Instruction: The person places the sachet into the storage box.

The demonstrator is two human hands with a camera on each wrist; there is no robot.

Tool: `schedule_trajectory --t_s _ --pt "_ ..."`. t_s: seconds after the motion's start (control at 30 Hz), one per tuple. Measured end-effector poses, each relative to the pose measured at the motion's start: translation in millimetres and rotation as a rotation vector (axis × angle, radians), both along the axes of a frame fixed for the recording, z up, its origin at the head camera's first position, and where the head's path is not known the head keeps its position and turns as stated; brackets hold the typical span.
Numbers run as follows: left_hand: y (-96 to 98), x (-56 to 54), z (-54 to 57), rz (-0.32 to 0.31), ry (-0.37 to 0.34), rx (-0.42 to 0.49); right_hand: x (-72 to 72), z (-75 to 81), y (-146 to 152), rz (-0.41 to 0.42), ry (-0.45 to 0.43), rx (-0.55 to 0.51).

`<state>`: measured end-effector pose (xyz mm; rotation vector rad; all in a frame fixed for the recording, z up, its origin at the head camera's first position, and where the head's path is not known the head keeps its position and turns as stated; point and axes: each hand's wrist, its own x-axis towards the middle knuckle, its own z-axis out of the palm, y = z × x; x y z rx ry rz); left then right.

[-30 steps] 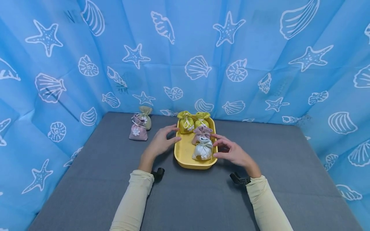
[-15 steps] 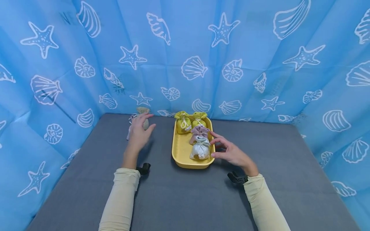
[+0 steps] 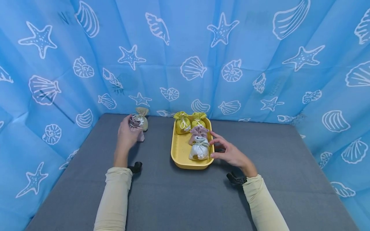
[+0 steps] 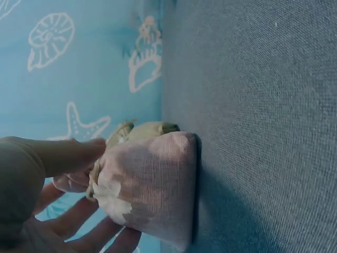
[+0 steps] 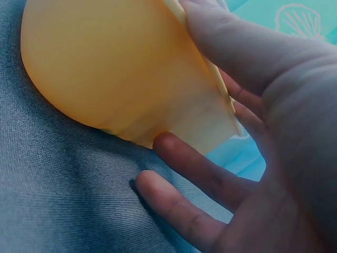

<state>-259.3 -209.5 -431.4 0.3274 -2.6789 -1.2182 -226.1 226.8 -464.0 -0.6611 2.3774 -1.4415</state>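
In the head view my left hand [image 3: 127,133] is at the left of a pink drawstring pouch [image 3: 139,134]. In the left wrist view the thumb reaches the pouch's tied neck. The spread fingers [image 4: 79,216] pass behind it, and its base stands on the table. A beige pouch [image 3: 144,121] sits just behind. My right hand [image 3: 229,154] rests at the right edge of a yellow tray [image 3: 177,154], fingers loosely bent, with fingertips at its outer wall [image 5: 116,63]. In the tray are two yellow-green pouches [image 3: 183,125], a pink one [image 3: 194,138] and a white one [image 3: 199,149].
A grey cloth [image 3: 179,199] covers the table. Behind and at both sides hangs a blue curtain [image 3: 173,48] printed with shells and starfish. The two pouches at the left stand near the back edge, with bare cloth between them and the tray.
My left hand has left the tray's left side and moved left, passing over the pink pouch to its far left side. The right hand has stayed at the tray's edge.
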Motion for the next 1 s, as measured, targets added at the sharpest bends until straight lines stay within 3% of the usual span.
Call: schedule_trajectory --t_s 0.1,0.37,0.57,0.8,1.0 --pt "-1.8 1.0 2.4 0.008 -0.030 -0.001 0.0 0.6 0.2 -0.003 0.003 -0.002" --pt "-7.0 7.4 6.4 0.054 -0.046 -0.090 -0.8 -1.9 2.3 -0.007 0.009 -0.015" --pt "-7.1 11.0 13.4 0.075 -0.048 -0.105 1.0 -1.6 1.8 -0.005 0.007 -0.012" --pt "-0.5 14.7 30.8 0.069 0.080 -0.108 1.1 -3.3 1.4 -0.006 0.007 -0.018" --pt "9.3 20.0 51.5 -0.007 0.195 -0.071 -0.1 -3.5 -0.9 -0.002 0.005 -0.023"
